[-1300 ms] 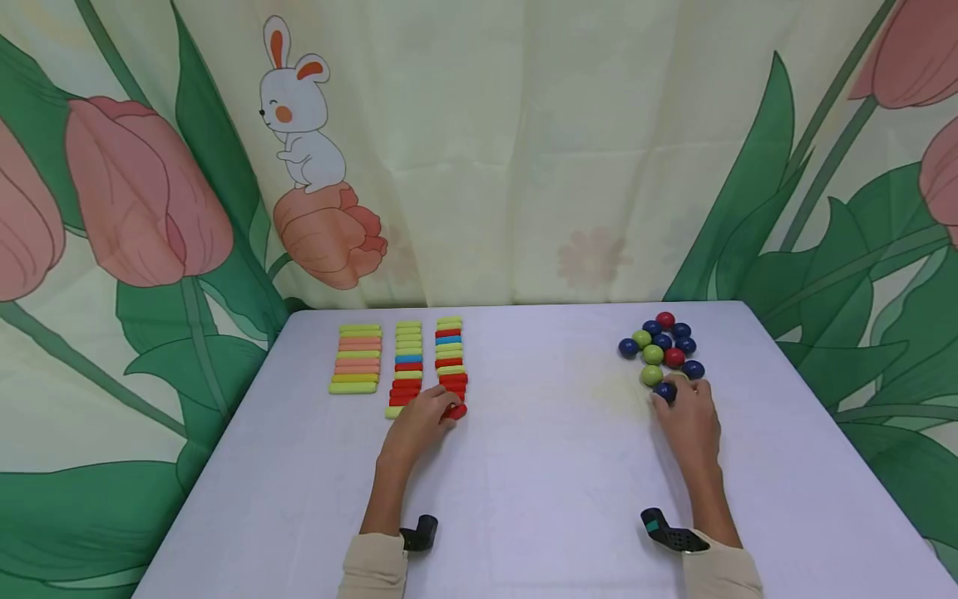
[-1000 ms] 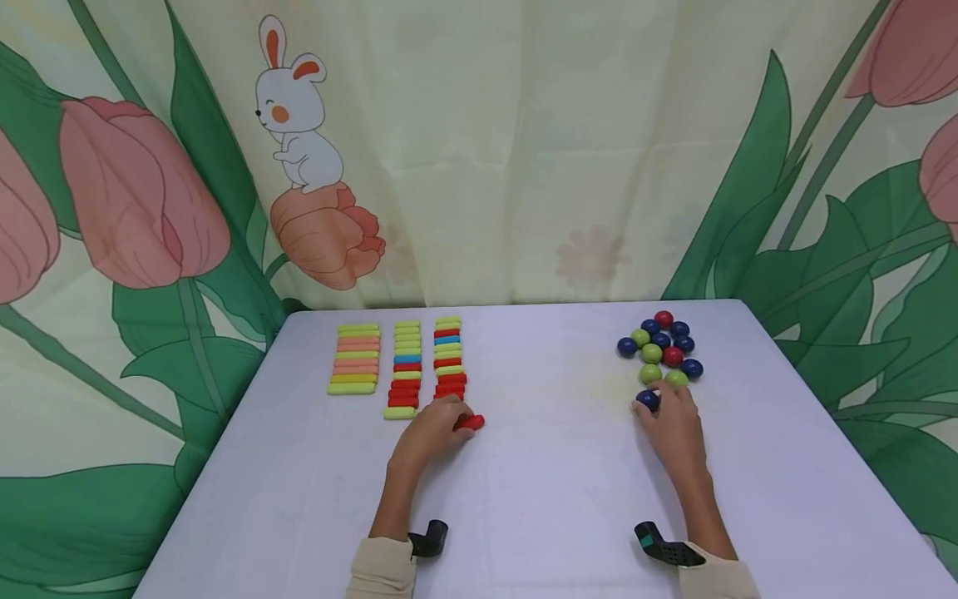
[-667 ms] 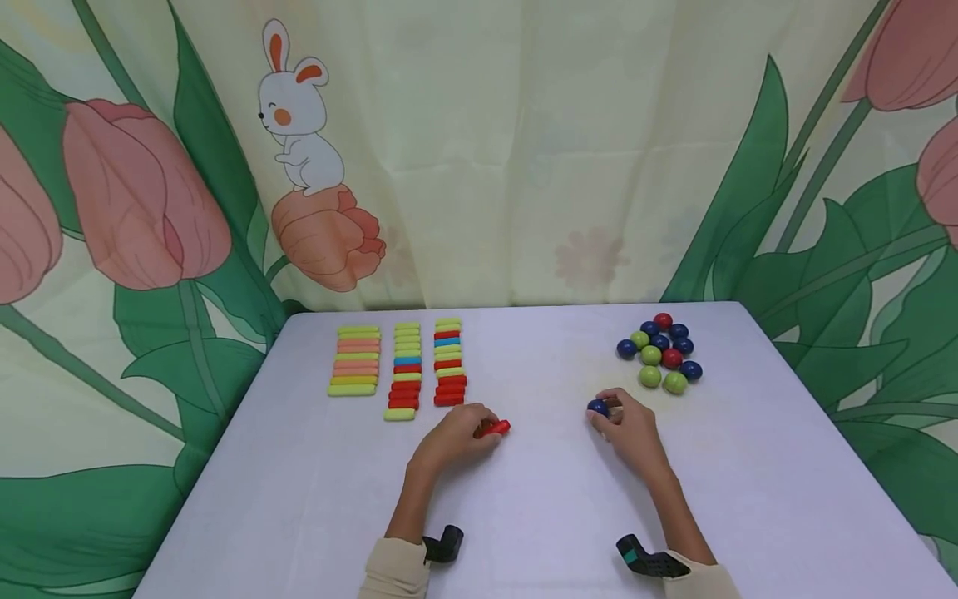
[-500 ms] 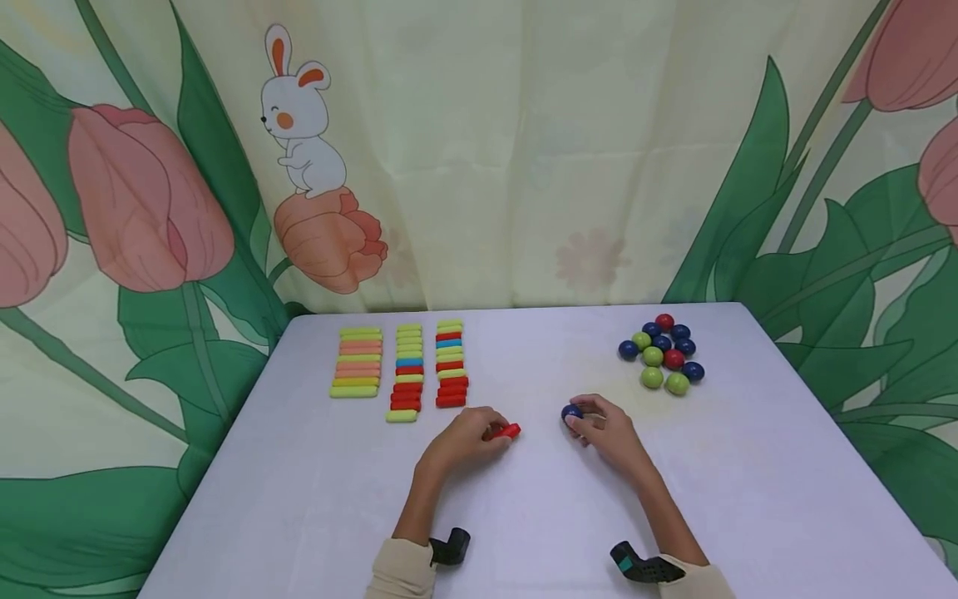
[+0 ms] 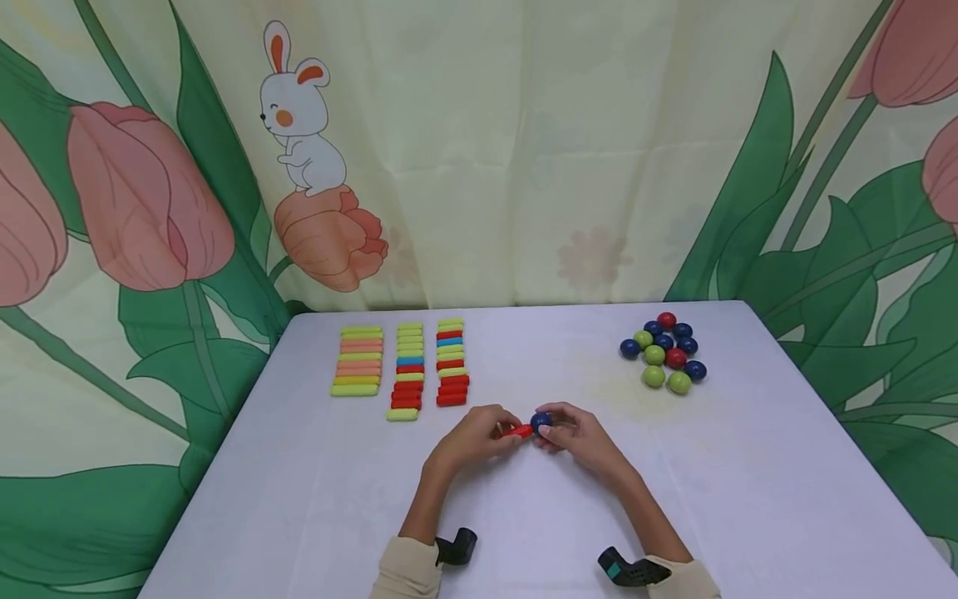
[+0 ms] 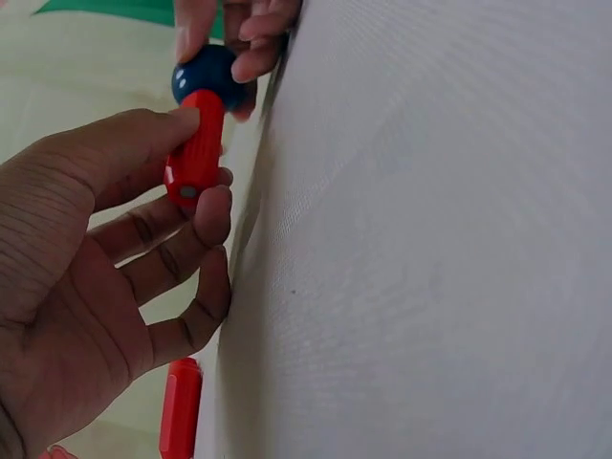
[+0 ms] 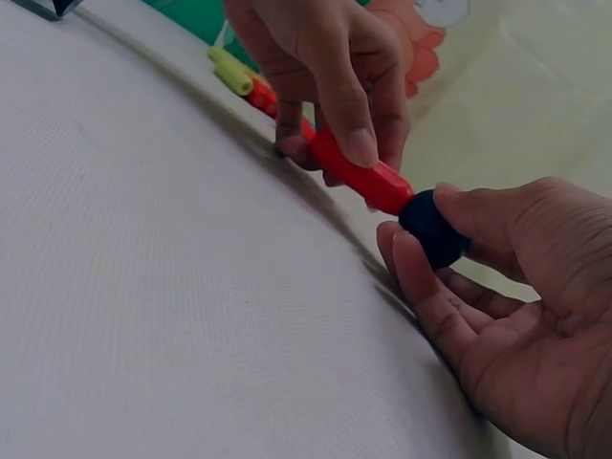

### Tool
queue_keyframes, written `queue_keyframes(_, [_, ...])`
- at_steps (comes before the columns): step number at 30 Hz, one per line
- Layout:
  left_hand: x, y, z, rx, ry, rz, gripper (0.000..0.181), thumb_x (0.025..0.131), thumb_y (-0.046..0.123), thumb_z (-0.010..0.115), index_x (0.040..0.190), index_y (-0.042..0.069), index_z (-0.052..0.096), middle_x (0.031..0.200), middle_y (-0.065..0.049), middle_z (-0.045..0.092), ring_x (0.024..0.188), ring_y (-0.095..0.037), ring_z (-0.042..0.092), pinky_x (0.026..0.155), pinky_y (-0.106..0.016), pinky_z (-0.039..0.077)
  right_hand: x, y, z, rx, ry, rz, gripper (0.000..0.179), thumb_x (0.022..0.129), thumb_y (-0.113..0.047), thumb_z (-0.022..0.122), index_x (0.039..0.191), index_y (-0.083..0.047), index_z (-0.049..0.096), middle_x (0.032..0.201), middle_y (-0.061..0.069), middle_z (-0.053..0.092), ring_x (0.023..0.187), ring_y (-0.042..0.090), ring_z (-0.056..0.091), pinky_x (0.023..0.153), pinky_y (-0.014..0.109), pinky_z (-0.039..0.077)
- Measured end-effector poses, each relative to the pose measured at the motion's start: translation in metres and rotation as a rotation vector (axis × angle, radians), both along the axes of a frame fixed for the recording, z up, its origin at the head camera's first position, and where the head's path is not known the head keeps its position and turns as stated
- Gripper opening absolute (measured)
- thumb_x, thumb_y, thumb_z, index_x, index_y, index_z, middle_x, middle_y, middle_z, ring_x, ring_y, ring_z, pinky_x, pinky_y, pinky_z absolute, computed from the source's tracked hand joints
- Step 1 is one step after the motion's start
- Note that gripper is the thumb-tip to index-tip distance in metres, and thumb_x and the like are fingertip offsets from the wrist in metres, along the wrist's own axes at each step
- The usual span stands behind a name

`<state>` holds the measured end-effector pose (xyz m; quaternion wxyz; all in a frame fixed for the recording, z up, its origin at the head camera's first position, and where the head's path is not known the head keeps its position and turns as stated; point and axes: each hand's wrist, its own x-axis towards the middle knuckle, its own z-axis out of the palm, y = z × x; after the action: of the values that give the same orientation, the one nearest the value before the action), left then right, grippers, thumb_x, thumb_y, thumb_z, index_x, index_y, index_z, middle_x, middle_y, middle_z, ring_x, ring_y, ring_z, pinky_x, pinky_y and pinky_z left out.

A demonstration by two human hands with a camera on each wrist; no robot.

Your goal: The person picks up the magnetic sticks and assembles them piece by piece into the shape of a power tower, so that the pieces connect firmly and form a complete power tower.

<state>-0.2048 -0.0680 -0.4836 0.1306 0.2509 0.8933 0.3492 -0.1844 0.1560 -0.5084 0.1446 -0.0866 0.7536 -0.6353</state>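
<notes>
My left hand (image 5: 476, 437) pinches a red magnetic rod (image 6: 199, 151) between thumb and fingers; a grey spot shows in the rod's near end in the left wrist view. Thumb and fingertips of my right hand (image 5: 587, 441) grip a dark blue ball (image 7: 432, 229). The rod's far end touches the ball, and the two are held in line just above the front middle of the table. Left of the hands lie rows of coloured rods, the closest one ending in a red rod (image 5: 451, 400). At the back right sits a cluster of balls, with a green ball (image 5: 679, 383) at its front.
Three columns of rods stand on the left of the white-covered table (image 5: 299, 499): a wider left column (image 5: 358, 357), a middle column (image 5: 407, 370) and a right column. A printed curtain (image 5: 479, 166) hangs behind the table's back edge.
My left hand has drawn the red rod away from its column towards the middle. My right hand has brought the blue ball leftward from the cluster, and rod and ball now touch.
</notes>
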Motion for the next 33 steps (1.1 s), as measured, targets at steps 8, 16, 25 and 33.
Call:
queue_keyframes(8, [0.001,-0.002,-0.003,0.006,-0.025,0.056,0.03,0.089,0.025,0.072,0.116,0.012,0.071,0.099,0.001,0.068,0.085,-0.007,0.059,0.072,-0.016,0.052,0.0,0.0,-0.003,0.048,0.021,0.006,0.047,0.092,-0.024,0.068,0.133,-0.006,0.054,0.107,0.015,0.064,0.08,0.02,0.066,0.074,0.022,0.054])
queue_keyframes(16, [0.002,-0.003,0.0,-0.05,-0.028,0.04,0.038,0.088,0.025,0.073,0.125,0.016,0.065,0.086,0.005,0.064,0.078,-0.008,0.057,0.068,-0.018,0.05,-0.005,0.007,-0.004,0.085,0.035,-0.085,0.039,0.094,-0.018,0.066,0.129,-0.004,0.056,0.113,0.018,0.063,0.083,0.019,0.069,0.07,0.025,0.057])
queue_keyframes(25, [-0.001,0.003,0.01,-0.177,-0.043,-0.081,0.069,0.086,0.036,0.072,0.147,0.04,0.04,0.076,0.005,0.056,0.066,-0.006,0.051,0.057,-0.021,0.042,-0.024,0.064,0.009,0.401,0.363,-0.648,0.023,0.096,-0.015,0.061,0.116,-0.003,0.065,0.106,0.016,0.063,0.07,0.014,0.066,0.059,0.019,0.053])
queue_keyframes(33, [0.0,0.012,0.006,-0.192,0.007,-0.119,0.042,0.091,0.028,0.07,0.131,0.033,0.059,0.122,-0.002,0.048,0.09,-0.009,0.055,0.071,-0.019,0.05,-0.032,0.093,0.015,0.844,0.36,-0.627,0.044,0.095,-0.009,0.059,0.136,0.005,0.051,0.134,0.028,0.045,0.12,0.045,0.051,0.1,0.057,0.045])
